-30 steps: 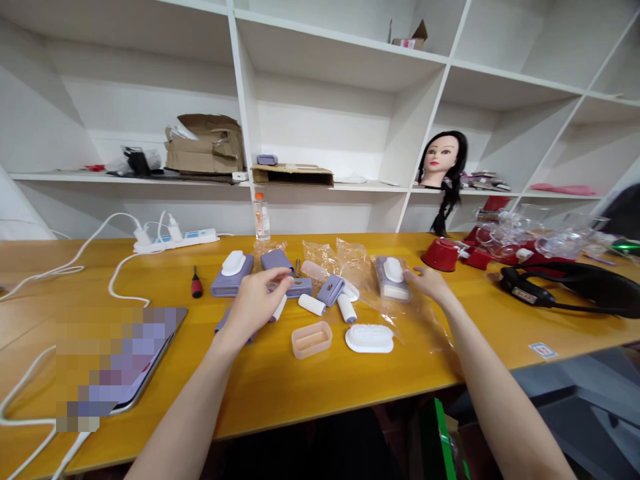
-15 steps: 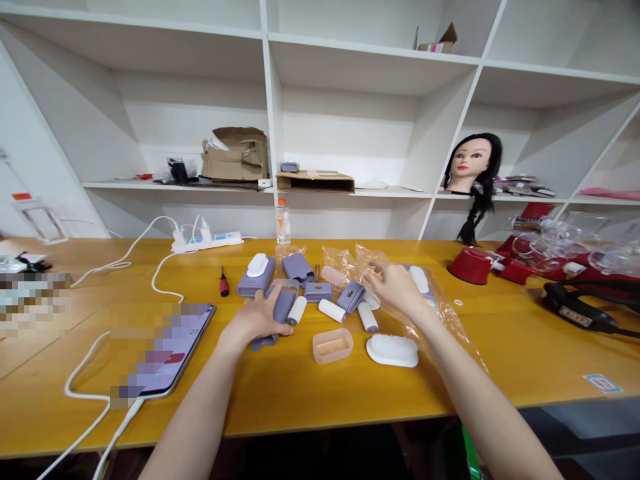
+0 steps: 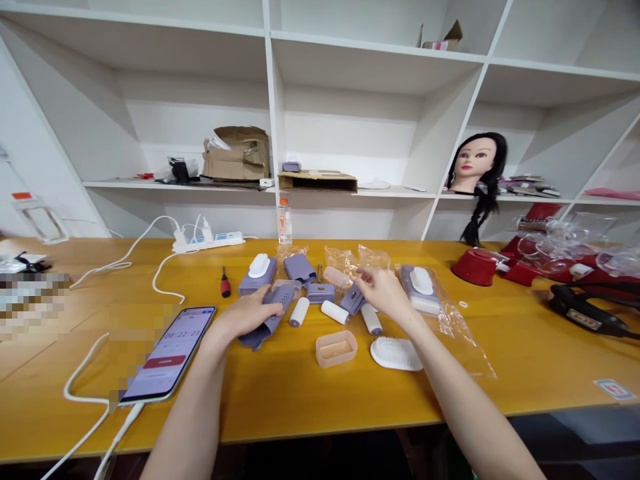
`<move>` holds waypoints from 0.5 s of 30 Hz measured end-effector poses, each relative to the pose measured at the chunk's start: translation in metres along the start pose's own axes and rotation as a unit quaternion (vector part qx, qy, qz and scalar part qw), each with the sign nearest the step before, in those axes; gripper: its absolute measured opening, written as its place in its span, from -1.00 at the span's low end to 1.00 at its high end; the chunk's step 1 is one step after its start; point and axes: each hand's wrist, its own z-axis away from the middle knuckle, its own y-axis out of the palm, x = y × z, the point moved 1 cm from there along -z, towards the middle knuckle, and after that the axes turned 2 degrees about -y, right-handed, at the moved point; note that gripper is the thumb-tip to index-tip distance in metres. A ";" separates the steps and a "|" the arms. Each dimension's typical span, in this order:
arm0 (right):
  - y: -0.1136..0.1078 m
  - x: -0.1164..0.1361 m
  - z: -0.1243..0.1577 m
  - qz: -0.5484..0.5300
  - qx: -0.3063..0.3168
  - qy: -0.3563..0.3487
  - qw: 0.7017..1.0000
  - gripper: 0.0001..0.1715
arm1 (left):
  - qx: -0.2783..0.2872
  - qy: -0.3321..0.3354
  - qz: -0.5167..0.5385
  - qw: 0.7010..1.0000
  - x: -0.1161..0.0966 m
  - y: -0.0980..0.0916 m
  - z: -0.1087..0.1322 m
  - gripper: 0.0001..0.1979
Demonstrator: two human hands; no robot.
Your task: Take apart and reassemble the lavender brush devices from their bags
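Note:
My left hand (image 3: 247, 313) is closed around a purple plastic casing (image 3: 276, 312) with rows of small holes, held tilted over the table. My right hand (image 3: 384, 293) has its fingers bent together at the top of a small purple block (image 3: 354, 299); the fingertips partly cover it. Around them lie white rollers with purple ends, one (image 3: 335, 311) between the hands. Another purple block (image 3: 320, 293) and a purple cover (image 3: 299, 268) are behind. Nearer me stand a translucent pink tray (image 3: 336, 349) and a white bristled brush piece (image 3: 396, 353), partly behind my right forearm.
A phone (image 3: 170, 353) on a cable lies at left, with a red-black screwdriver (image 3: 225, 283) beyond it. Purple-and-white assembled units flank the parts, the right one (image 3: 423, 293) on clear plastic film (image 3: 463, 323). Red machines (image 3: 473, 267) and a mannequin head (image 3: 475, 163) are farther right.
My left hand has lifted and turned the purple casing so its perforated side shows. My right hand has moved left and down to the small purple block, uncovering the right-hand unit.

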 end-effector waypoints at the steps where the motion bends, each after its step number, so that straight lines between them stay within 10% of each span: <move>1: 0.001 0.000 0.000 0.002 0.001 -0.002 1.000 -0.66 | 0.003 -0.006 0.004 1.000 0.000 -0.001 0.000 -0.34; 15: 0.003 0.017 0.006 0.034 0.050 -0.090 0.994 -0.63 | 0.000 -0.021 -0.151 0.988 0.000 0.022 0.004 0.03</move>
